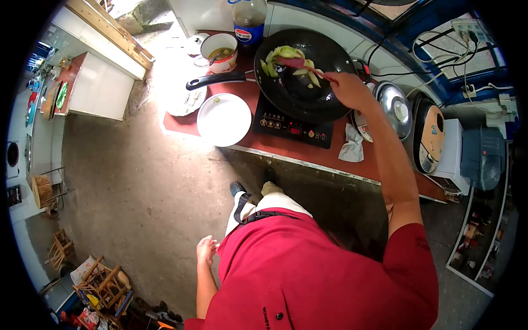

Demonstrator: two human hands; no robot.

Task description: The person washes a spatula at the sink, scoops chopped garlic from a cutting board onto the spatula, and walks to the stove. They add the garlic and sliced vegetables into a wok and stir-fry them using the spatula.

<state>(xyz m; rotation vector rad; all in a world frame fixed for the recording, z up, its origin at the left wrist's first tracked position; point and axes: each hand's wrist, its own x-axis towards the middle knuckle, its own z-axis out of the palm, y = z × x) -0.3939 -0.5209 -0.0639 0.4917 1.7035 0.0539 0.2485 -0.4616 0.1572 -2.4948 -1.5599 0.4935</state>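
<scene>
My right hand (349, 89) is closed round the handle of a red spatula (315, 69). The spatula's blade lies among pale green vegetable slices (270, 65) in a black wok (305, 104). Under the wok is a black induction cooker (294, 128) with a lit red display. The wok's long black handle points left, over the counter. Away from the counter, my left hand (206, 250) hangs by my side, loosely bent with fingers apart and nothing in it. A white plate (224, 121) with a small green piece on it stands left of the cooker.
Behind the plate are an enamel pot (221, 52) and a large Pepsi bottle (249, 25). To the right are a crumpled white cloth (351, 146), a steel lid (393, 109) and a rice cooker (429, 135). Cables run along the window; wooden stools (104, 283) stand lower left.
</scene>
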